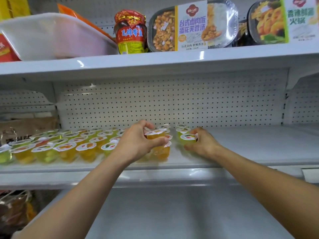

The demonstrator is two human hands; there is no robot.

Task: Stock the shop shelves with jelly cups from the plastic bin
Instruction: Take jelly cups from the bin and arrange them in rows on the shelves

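Several jelly cups [67,149] with white foil lids stand in rows on the left half of the middle white shelf [259,149]. My left hand [136,142] grips an orange jelly cup [155,135] just above another orange cup [163,151] at the right end of the rows. My right hand [203,144] holds a yellow-green jelly cup [188,138] low over the shelf, in front of two more cups [183,129]. A white plastic bin [51,37] sits tilted on the top shelf at the left.
On the top shelf stand a red-labelled jar [130,33] and boxed ready meals [191,25]. Brown packets [25,128] lie left of the jelly rows. A perforated back panel [172,104] closes the shelf. The bottom shelf [172,213] runs under my arms.
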